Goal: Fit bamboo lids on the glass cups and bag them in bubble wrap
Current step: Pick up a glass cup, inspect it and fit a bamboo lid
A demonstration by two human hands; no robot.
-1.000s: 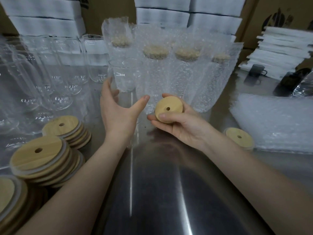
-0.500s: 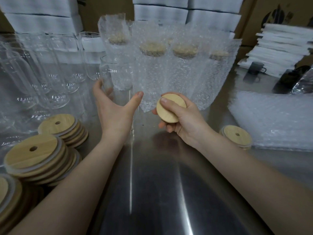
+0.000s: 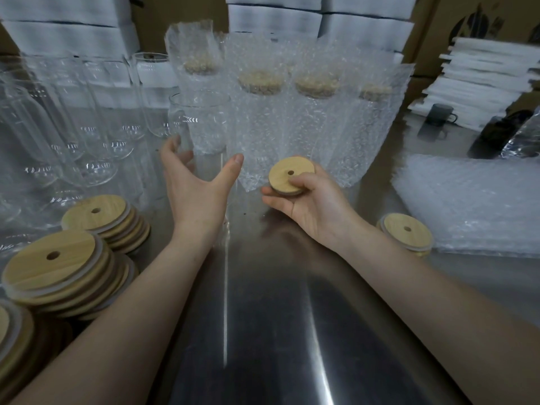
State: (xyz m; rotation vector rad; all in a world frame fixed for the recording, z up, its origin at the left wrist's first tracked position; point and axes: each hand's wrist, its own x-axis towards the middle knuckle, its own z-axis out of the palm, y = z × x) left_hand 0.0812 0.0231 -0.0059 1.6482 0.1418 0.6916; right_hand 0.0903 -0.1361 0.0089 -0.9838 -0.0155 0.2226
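Note:
My left hand [image 3: 195,194] wraps round the lower part of a clear glass cup [image 3: 200,118] that stands upright, with its fingers behind the glass and its thumb on the right side. To the right, my right hand [image 3: 309,206] holds a round bamboo lid [image 3: 287,176] with a small hole, my thumb lying on top of it. The lid is tilted and sits lower than the cup's rim. Behind both hands stand several lidded cups in bubble wrap bags [image 3: 292,112].
Stacks of bamboo lids [image 3: 58,258] lie at the left front, and more bare glass cups [image 3: 96,127] stand behind them. One lid [image 3: 406,232] lies at the right beside a pile of bubble wrap bags [image 3: 473,200]. White boxes [image 3: 321,19] line the back of the steel table [image 3: 277,331].
My left hand has closed round the glass cup and drawn it nearer. My right hand has turned the lid so that its top with the hole faces up.

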